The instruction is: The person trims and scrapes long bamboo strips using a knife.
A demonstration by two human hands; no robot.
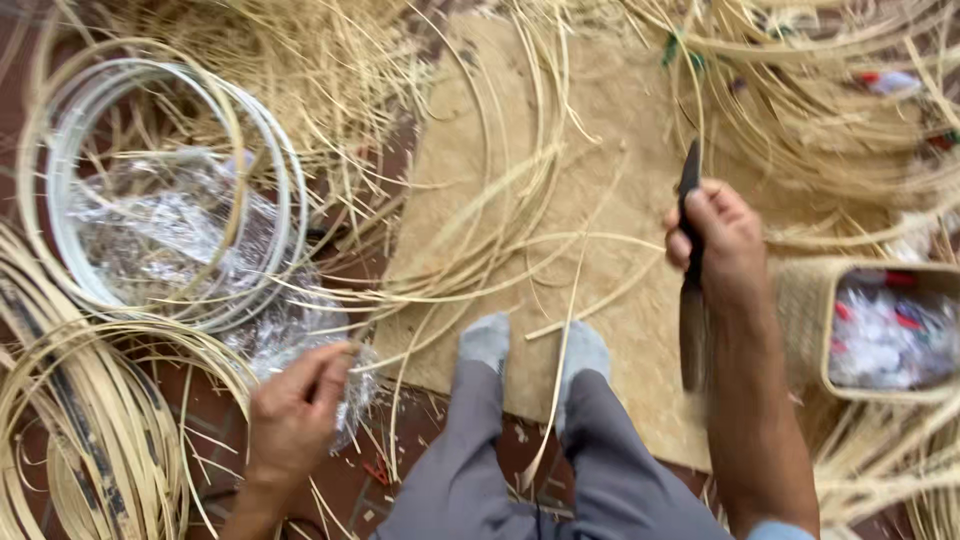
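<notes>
**Splitting cane: strips piled, much still loose**

Sitting over grey-trousered legs and grey-socked feet (530,345), a person works amid bamboo or cane strips on a brick floor. Nearest, the left hand (295,410) pinches thin pale strips (345,365) between thumb and fingers, beside crumpled clear plastic wrap (170,225). The right hand (725,245) is clenched round a dark long-bladed knife (690,270), its tip pointing away from the body, over a tan fibreboard sheet (610,130).

By the look of it, the work is well under way but unfinished: coiled strips (70,420) lie bundled at the left, and a stack of whitish hoops (270,170) rests farther out, while loose uncoiled strips (500,200) sprawl across the board. A woven basket (805,320) at the right holds small red and white pieces, too blurred to name. Beyond, a tangle of strips (800,110) remains unsorted
</notes>
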